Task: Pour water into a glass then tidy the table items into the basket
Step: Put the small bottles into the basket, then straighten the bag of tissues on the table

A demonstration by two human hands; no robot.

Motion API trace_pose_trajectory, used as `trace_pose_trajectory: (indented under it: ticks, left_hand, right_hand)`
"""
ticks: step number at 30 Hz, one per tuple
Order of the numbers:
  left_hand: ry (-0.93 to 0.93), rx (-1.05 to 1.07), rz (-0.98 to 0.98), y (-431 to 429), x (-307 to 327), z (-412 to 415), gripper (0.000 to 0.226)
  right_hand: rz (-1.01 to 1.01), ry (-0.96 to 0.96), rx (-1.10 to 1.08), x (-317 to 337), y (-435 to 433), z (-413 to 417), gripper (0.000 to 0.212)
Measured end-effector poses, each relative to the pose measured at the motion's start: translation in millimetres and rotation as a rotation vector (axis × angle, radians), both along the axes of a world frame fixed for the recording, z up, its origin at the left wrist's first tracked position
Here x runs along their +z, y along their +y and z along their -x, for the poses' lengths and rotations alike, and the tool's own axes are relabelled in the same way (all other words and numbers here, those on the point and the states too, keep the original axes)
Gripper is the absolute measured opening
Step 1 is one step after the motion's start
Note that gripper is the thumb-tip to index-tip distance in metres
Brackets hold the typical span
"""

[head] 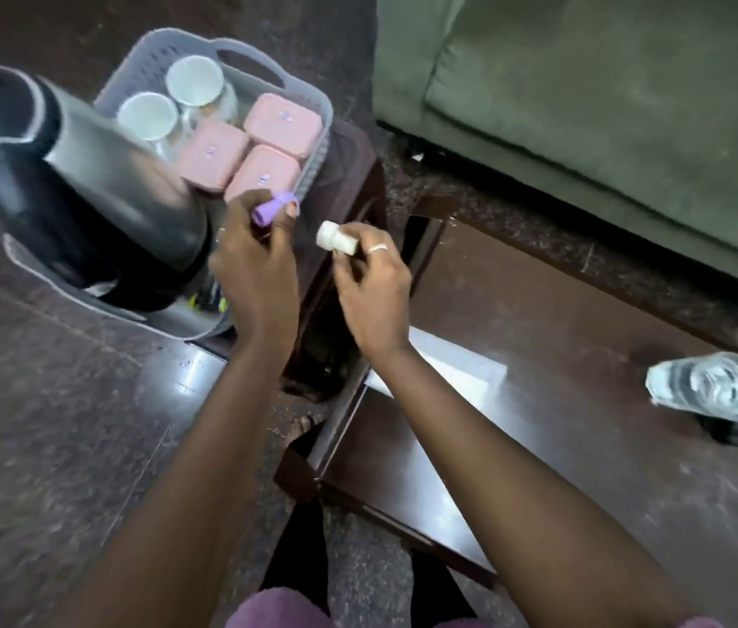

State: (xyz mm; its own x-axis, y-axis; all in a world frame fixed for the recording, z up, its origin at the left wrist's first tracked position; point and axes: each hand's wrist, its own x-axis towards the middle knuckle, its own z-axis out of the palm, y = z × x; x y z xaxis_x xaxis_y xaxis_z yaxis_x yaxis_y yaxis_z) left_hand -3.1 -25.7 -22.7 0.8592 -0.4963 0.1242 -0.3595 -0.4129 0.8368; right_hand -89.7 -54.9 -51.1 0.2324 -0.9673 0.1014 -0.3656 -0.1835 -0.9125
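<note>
A grey plastic basket (240, 52) stands on a dark wooden stool and holds three pink lidded boxes (283, 124) and two glass jars (195, 79) with pale lids. A large black and steel flask (99, 192) lies tilted at the basket's near left end. My left hand (253, 260) grips a small purple bottle (272, 208) just over the basket's near edge. My right hand (369, 283) holds a small white bottle (335, 237) beside it, over the stool. A glass of water (715, 387) stands on the dark table at the right.
A green sofa (607, 106) fills the upper right. The dark wooden table (539, 446) carries a white sheet (448, 360) and a black object under the glass. Dark carpet lies to the left. My legs show at the bottom.
</note>
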Motion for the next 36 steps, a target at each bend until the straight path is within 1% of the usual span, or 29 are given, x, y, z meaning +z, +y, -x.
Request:
trace_pose_trajectory:
  ticks: [2,4,6,7,9,12,14,16,18,20,22,23,25,27,29,30,32,34,36]
  left_hand:
    - [0.026,0.067,-0.068,7,-1,-33,0.024]
    - [0.125,0.091,-0.151,14,-8,-58,0.022]
    - [0.231,0.082,-0.248,17,-18,-74,0.019]
    - [0.247,0.079,-0.284,16,-21,-79,0.018]
    - [0.222,0.07,-0.339,12,-28,-87,0.019]
    - [0.22,0.048,-0.36,2,-37,-91,0.023]
    - [0.239,0.031,-0.328,1,-42,-90,0.021]
    - [0.199,0.032,-0.313,6,-44,-85,0.021]
    - [0.117,0.058,-0.296,14,-42,-75,0.022]
    - [-0.005,0.02,-0.223,18,-38,-59,0.022]
    - [-0.127,-0.099,-0.128,20,-38,-37,0.019]
    - [-0.157,-0.176,-0.094,20,-41,-23,0.018]
    - [-0.144,-0.33,-0.068,20,-52,6,0.018]
    - [-0.021,-0.443,-0.163,18,-69,32,0.021]
    - [0.165,-0.519,-0.392,17,-92,55,0.03]
    - [0.226,-0.55,-0.518,16,-103,65,0.034]
    - [0.264,-0.601,-0.691,19,-121,81,0.04]
    - [0.263,-0.616,-0.803,22,-134,94,0.046]
    - [0.274,-0.593,-0.886,23,-142,103,0.053]
  right_hand:
    - [0.0,0.022,0.07,4,4,-31,0.024]
    - [0.03,0.074,0.102,3,7,-59,0.023]
    - [0.045,0.182,0.128,-1,7,-80,0.02]
    - [0.036,0.254,0.142,-5,6,-89,0.018]
    - [0.007,0.388,0.156,-14,1,-104,0.018]
    - [0.032,0.495,0.184,-21,-4,-114,0.018]
    - [0.083,0.524,0.225,-23,-4,-114,0.022]
    - [0.112,0.485,0.248,-24,-3,-107,0.03]
    - [0.118,0.394,0.196,-27,-1,-94,0.03]
    - [0.075,0.319,0.086,-32,-1,-74,0.025]
    - [-0.009,0.3,-0.036,-42,-2,-49,0.022]
    - [-0.061,0.307,-0.105,-49,-3,-34,0.021]
    - [-0.179,0.355,-0.243,-64,-4,-1,0.022]
    - [-0.29,0.458,-0.338,-77,-3,30,0.026]
    - [-0.404,0.552,-0.401,-88,0,58,0.031]
    - [-0.453,0.581,-0.429,-92,2,72,0.034]
    - [-0.525,0.63,-0.485,-98,8,94,0.04]
    - [-0.587,0.668,-0.557,-104,14,115,0.045]
    - [-0.666,0.653,-0.638,-109,22,131,0.048]
